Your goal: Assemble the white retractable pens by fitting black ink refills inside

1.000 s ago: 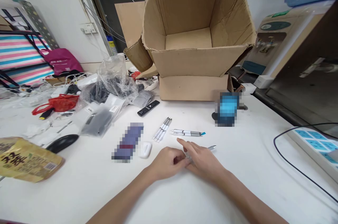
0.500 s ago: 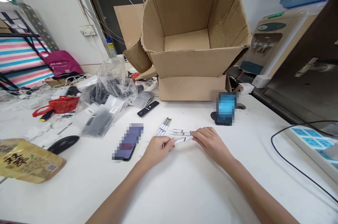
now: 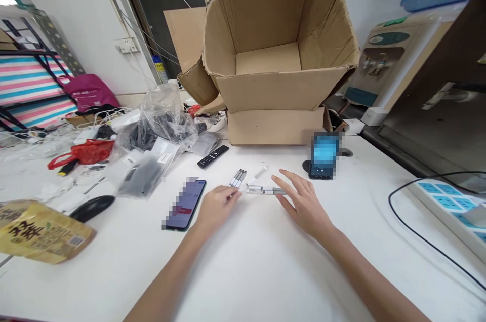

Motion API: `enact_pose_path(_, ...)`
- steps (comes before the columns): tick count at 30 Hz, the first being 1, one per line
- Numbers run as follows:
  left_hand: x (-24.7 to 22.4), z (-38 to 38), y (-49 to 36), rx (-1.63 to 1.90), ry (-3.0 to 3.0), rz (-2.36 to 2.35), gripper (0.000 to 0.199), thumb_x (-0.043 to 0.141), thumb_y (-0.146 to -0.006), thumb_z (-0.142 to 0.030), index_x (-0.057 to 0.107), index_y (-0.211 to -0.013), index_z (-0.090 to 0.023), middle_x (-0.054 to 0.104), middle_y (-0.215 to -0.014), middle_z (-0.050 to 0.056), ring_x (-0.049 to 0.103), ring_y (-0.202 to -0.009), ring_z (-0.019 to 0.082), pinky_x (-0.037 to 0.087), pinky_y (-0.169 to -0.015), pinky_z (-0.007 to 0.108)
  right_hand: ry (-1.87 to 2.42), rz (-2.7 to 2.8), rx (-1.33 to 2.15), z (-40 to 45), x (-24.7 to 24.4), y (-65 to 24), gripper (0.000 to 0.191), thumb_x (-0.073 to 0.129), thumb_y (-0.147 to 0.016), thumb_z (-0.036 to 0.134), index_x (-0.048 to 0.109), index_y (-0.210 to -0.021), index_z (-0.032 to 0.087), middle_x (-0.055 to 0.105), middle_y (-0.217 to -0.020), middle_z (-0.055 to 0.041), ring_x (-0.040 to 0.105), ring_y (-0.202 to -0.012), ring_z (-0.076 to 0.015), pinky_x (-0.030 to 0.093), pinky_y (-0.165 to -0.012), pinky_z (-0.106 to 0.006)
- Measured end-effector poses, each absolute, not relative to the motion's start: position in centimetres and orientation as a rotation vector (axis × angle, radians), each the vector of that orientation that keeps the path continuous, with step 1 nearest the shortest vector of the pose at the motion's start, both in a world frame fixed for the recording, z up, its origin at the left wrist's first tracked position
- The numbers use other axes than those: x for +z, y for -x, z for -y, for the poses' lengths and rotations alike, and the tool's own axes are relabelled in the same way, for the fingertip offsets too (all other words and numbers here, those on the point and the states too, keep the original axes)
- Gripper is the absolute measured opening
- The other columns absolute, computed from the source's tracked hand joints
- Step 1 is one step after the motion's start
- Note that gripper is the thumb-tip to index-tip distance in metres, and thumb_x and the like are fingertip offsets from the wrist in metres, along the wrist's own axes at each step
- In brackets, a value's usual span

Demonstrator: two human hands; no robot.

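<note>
My left hand (image 3: 218, 205) is closed, slightly blurred, with its fingertips pinched at the lower end of a white pen (image 3: 258, 175). That pen points up and to the right and is smeared by motion. Beyond the same hand a few grey-and-white pens (image 3: 237, 178) lie side by side, partly hidden by the fingers. My right hand (image 3: 304, 203) is open, fingers spread, over the table. Its thumb and fingers are around the right end of more grey-and-white pens (image 3: 261, 190), which lie crosswise on the white table (image 3: 261, 261).
A phone (image 3: 186, 205) lies left of my left hand, a remote control (image 3: 213, 156) behind it. A large open cardboard box (image 3: 275, 127) stands at the back. Another phone (image 3: 324, 157) is propped up on the right, near a power strip (image 3: 448, 205). Plastic bags (image 3: 152, 170) cover the left side.
My right hand has let go of the white pen and spread its fingers. The pen has swung upward at my left hand, which has shifted slightly left. The phone screen on the left has lit up.
</note>
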State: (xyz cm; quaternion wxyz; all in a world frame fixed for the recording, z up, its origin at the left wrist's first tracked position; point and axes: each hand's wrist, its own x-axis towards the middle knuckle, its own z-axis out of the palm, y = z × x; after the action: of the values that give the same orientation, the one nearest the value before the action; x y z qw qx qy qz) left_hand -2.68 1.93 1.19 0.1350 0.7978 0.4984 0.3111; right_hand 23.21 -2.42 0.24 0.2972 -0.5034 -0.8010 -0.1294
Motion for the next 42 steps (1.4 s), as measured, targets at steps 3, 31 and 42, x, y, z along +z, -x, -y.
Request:
enact_pose_path(3,1.4,-3.5,4.6,0.921,-2.200,-1.840,0.027,0.052,-0.089,-0.038,0.075,-0.091,-0.024,0.074,-0.087,0.002,0.063,-0.075,0.016,0.044,-0.072,0.027,1.412,2.128,-0.304,2.5,0.2,-23.2,0.037,0.044,-0.097,0.025,0.048,-0.134,0.024,0.045,-0.140,-0.0142,0.044,-0.125,-0.0288,0.040,-0.097,-0.047)
enact_pose_path(31,1.3,-3.4,4.7,0.543,-2.129,-2.025,0.031,0.045,-0.092,-0.040,0.073,-0.094,-0.027,0.068,-0.086,0.003,0.059,-0.070,0.017,0.038,-0.064,0.025,1.538,2.244,-0.125,2.3,-1.0,-23.7,0.022,0.048,-0.094,0.021,0.067,-0.103,0.026,0.053,-0.128,-0.0114,0.048,-0.119,-0.0293,0.047,-0.089,-0.047)
enact_pose_path(42,0.5,-2.7,3.0,0.852,-2.315,-1.805,0.027,0.046,-0.092,-0.030,0.070,-0.100,-0.022,0.069,-0.098,0.005,0.056,-0.090,0.020,0.043,-0.086,0.035,1.537,2.227,-0.119,2.2,-1.5,-23.4,0.026,0.048,-0.093,0.019,0.060,-0.116,0.022,0.051,-0.133,-0.0137,0.044,-0.124,-0.0307,0.046,-0.092,-0.049)
